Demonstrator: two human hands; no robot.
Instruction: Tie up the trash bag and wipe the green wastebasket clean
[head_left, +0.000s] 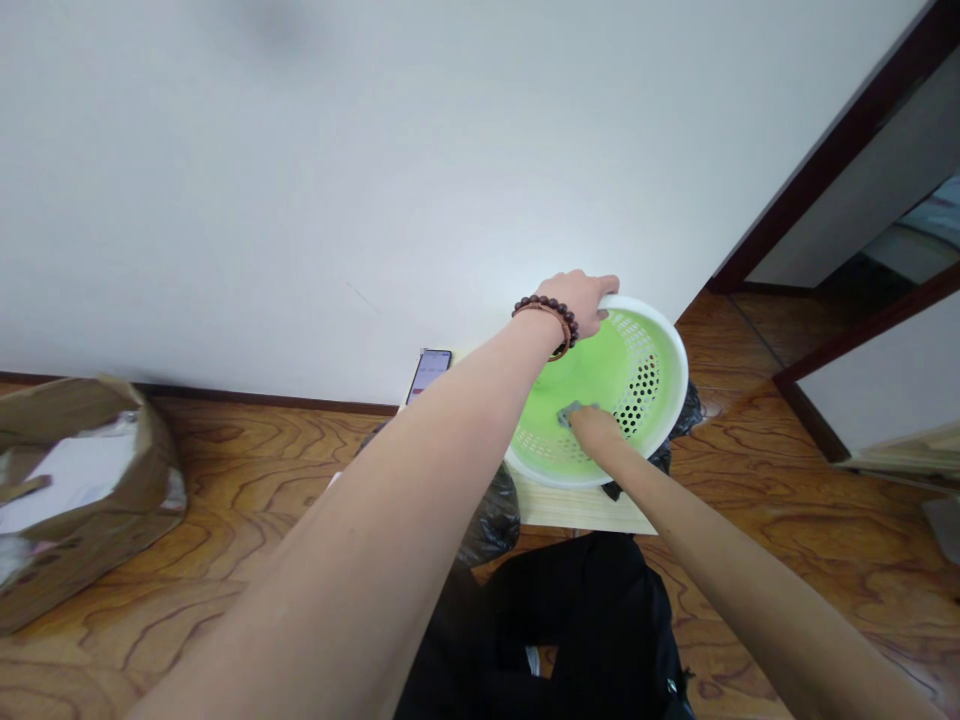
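A round plastic colander [679, 375], green inside with a white rim and rows of holes, sits tilted on a small pale wooden table [574, 508]. My left hand [581, 298], with a beaded bracelet at the wrist, is closed over the far rim of the colander. Down inside, my right hand [598, 432] pinches a small grey cloth [570, 411] against the green surface. My left forearm hides part of the colander's left side.
A phone [430, 374] with its screen lit lies at the table's far left, near the white wall [315, 200]. Black plastic bags [491, 515] hang by the table's sides. On the wooden floor at left stands an open cardboard box [97, 535] with papers inside. A dark door frame [832, 150] rises at right.
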